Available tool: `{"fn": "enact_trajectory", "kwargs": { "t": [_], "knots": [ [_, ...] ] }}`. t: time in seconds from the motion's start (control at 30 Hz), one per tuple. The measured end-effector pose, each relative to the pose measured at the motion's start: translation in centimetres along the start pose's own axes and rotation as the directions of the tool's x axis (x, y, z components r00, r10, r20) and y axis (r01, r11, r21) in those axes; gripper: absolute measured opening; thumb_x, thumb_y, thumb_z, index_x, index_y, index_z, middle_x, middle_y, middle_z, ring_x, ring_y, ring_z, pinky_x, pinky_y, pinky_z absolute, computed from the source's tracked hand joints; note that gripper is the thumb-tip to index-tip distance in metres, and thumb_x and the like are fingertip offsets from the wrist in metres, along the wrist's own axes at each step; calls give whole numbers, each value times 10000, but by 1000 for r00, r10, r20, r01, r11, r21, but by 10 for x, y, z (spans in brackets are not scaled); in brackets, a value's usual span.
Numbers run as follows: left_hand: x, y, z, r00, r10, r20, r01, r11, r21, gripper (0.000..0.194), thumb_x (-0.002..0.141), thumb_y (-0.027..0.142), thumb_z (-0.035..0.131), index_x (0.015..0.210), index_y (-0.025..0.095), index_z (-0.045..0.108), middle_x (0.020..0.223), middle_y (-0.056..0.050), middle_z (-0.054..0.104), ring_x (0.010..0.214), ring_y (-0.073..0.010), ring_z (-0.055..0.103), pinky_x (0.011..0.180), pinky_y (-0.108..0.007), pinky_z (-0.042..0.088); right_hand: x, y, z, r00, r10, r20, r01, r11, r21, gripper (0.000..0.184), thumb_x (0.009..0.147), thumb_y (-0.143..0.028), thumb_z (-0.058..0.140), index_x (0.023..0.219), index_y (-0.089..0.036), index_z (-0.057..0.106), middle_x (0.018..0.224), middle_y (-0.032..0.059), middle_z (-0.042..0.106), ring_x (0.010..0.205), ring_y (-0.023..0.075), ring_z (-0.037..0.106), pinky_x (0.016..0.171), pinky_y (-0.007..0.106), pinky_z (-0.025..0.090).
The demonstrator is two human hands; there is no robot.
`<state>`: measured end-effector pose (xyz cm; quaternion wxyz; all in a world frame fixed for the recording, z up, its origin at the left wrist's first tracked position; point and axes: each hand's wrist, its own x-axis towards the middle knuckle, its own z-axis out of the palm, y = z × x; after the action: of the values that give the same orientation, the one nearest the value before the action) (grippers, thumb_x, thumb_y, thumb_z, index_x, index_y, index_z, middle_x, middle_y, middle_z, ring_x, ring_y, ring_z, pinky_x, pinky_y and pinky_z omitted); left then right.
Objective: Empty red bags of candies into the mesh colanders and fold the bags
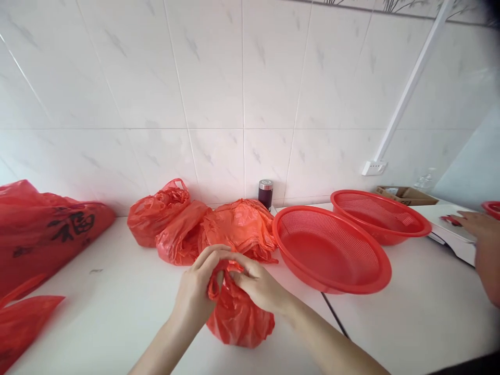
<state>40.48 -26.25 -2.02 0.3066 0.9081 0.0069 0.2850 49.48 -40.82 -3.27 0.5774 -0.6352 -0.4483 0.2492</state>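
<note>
Both my hands meet over a small red plastic bag (239, 317) on the white counter (117, 312). My left hand (197, 289) pinches the bag's gathered top from the left. My right hand (255, 284) grips the same bunched plastic from the right, fingers closed on it. The bag's bulging lower part rests on the counter below my wrists. What is inside the bag is hidden.
Several more red bags (203, 226) lie behind, and a big red printed bag (42, 229) sits at the left. Two red perforated baskets (332, 250) (378, 216) stand at right. A dark jar (265, 194) stands by the wall. Another person's hand (482, 245) reaches in at far right.
</note>
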Motion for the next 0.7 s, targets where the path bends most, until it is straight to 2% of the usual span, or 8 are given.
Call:
{"fn": "enact_trajectory", "kwargs": {
  "t": [0.1, 0.17, 0.3, 0.4, 0.47, 0.57, 0.63, 0.7],
  "knots": [
    [-5, 0, -1, 999, -23, 48, 26, 998, -62, 461, 803, 78, 405, 1185, 296, 543, 1346, -75, 468, 676, -132, 610, 658, -283, 504, -3, 0, -2, 999, 52, 0, -51, 983, 177, 444, 929, -315, 529, 1356, -345, 413, 684, -60, 496, 664, 120, 533, 700, 285, 478],
    [-7, 1, -5, 997, -29, 70, 35, 996, -77, 523, 814, 90, 419, 1266, 339, 503, 1402, -71, 397, 623, -107, 586, 656, -290, 516, -3, -3, -3, 1000, 22, -17, -19, 982, 187, 476, 916, -255, 539, 1364, -352, 410, 743, -52, 541, 729, 120, 564, 746, 292, 481],
    [-12, 7, -15, 980, -44, 192, 59, 996, -72, 566, 863, 132, 413, 1345, 427, 454, 1428, -41, 383, 750, -140, 624, 658, -269, 517, -7, -13, -2, 998, -63, 7, 63, 998, -25, 173, 915, -251, 524, 1044, -241, 638, 952, 14, 651, 919, 166, 616, 822, 313, 482],
    [-24, 9, -18, 937, -101, 335, 162, 974, -160, 480, 935, 254, 382, 1379, 427, 441, 1427, -27, 448, 1022, -217, 606, 853, -317, 496, -16, -17, -2, 997, -69, -27, 64, 986, -153, 118, 908, -307, 543, 905, -212, 612, 902, 15, 668, 857, 166, 622, 773, 295, 483],
    [-38, 2, -18, 910, -187, 371, 285, 930, -231, 424, 950, 359, 376, 1357, 379, 493, 1309, -35, 583, 1114, -247, 567, 975, -362, 431, -25, -10, -7, 995, -48, -84, 30, 979, -203, 188, 917, -364, 524, 824, -205, 562, 820, 8, 649, 764, 154, 610, 682, 269, 473],
    [-66, -25, -21, 881, -402, 251, 463, 843, -275, 388, 913, 493, 420, 1130, 287, 666, 948, -47, 730, 850, -233, 619, 832, -341, 489, -39, 14, -29, 965, 19, -261, -72, 978, -194, 291, 932, -443, 478, 760, -209, 478, 760, 16, 628, 762, 171, 623, 664, 272, 471],
    [-84, -49, -24, 840, -538, 69, 528, 783, -329, 413, 879, 556, 440, 930, 233, 692, 806, -51, 728, 648, -201, 573, 627, -305, 489, -46, 35, -47, 893, 63, -445, -148, 976, -159, 327, 929, -483, 466, 739, -218, 434, 729, 19, 626, 772, 189, 633, 724, 309, 483],
    [-96, -69, -24, 768, -625, -136, 553, 756, -352, 467, 871, 598, 415, 836, 208, 670, 757, -55, 706, 610, -187, 551, 547, -288, 468, -49, 50, -57, 821, 73, -566, -180, 974, -135, 348, 917, -511, 467, 727, -225, 412, 704, 12, 615, 744, 189, 628, 747, 325, 485]
  ]
}}
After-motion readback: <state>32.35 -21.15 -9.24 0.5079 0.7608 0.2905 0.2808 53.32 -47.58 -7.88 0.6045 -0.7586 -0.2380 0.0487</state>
